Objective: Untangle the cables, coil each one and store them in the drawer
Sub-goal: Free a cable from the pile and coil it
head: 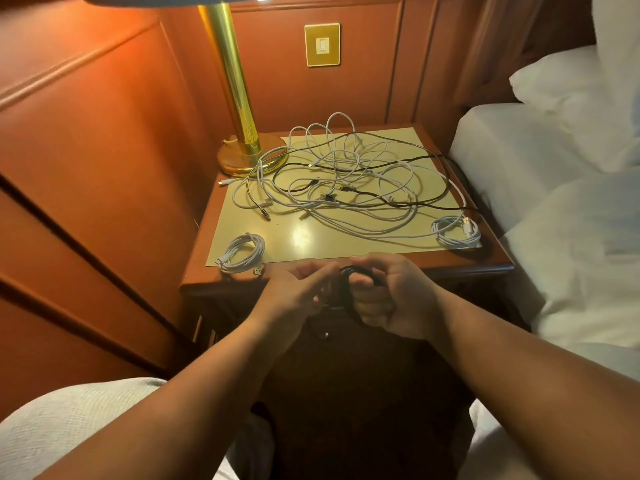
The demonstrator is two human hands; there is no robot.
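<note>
A tangle of white and black cables [349,181] sprawls over the nightstand top [346,244]. One coiled white cable [242,253] lies at the front left corner, another coiled white cable [456,231] at the front right. In front of the nightstand's edge my right hand [388,296] grips a coiled black cable [346,289]. My left hand [298,292] pinches the same coil from the left. The drawer front [325,334] below is dark and mostly hidden by my hands.
A brass lamp [239,133] stands at the back left of the nightstand. Wood panelling with a wall switch [322,45] rises behind. A bed with white sheets and pillows [554,168] lies to the right. My knees in pale fabric [69,427] are below.
</note>
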